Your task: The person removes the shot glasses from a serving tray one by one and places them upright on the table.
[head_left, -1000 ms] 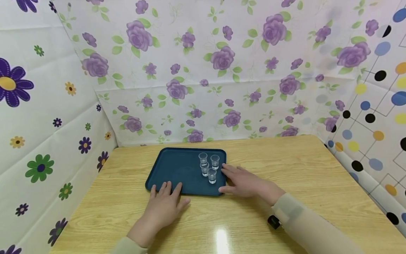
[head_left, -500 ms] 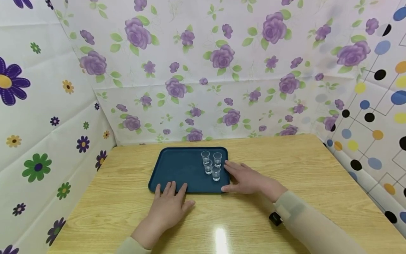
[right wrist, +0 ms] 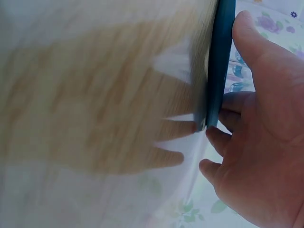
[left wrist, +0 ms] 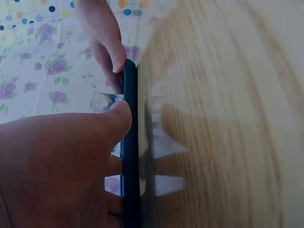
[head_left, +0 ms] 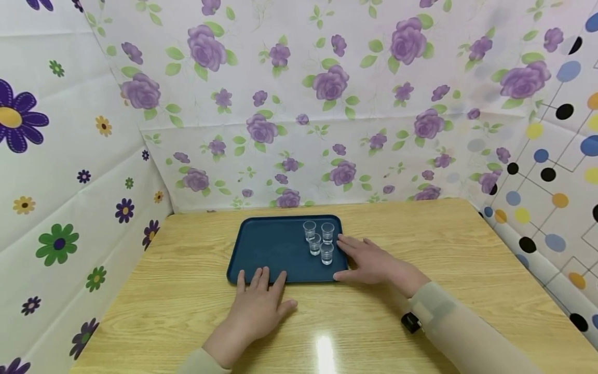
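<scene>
A dark blue rectangular tray [head_left: 275,249] lies on the wooden table. Several small clear shot glasses [head_left: 327,253] stand upright in a cluster on its right half. My left hand [head_left: 257,306] is palm down at the near edge, its spread fingertips reaching just over the rim. At the right edge is my right hand [head_left: 374,262], fingers extended along the rim and thumb near the front right corner. In the left wrist view, the thumb of the left hand [left wrist: 61,152] lies against the tray's rim [left wrist: 131,156]. The right wrist view has the fingers of the right hand [right wrist: 266,118] at the tray's edge [right wrist: 221,66].
The light wood table [head_left: 411,228] extends on both sides of the tray and in front of it. Behind it hangs a rose-patterned cloth [head_left: 289,124], with a daisy-patterned cloth [head_left: 93,208] at the left and a dotted cloth [head_left: 560,208] at the right.
The tray has slid a little to the right across the table, carrying the glasses with it. Both hands have moved right along with the tray, keeping their places at its edges.
</scene>
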{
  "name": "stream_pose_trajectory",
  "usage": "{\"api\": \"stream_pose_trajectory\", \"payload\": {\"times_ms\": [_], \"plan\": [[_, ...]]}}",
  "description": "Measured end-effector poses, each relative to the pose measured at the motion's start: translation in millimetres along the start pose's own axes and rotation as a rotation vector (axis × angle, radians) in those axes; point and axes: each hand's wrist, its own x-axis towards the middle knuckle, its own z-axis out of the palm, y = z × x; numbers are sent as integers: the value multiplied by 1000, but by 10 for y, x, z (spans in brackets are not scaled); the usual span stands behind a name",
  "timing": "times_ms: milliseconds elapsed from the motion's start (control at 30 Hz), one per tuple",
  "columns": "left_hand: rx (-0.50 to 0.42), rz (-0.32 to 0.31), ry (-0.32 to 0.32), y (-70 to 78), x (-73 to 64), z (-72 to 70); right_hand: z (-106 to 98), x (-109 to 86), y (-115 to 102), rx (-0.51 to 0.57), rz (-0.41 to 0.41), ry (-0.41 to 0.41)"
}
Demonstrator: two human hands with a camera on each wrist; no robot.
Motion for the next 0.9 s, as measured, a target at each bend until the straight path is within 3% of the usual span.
{"api": "stream_pose_trajectory", "payload": {"times_ms": [333,900], "plan": [[-7,28,-8,77,55,44,-37,-32,141,-14,-2,5],[-33,77,-1,22,62,27,-67,22,209,15,-18,-20]]}}
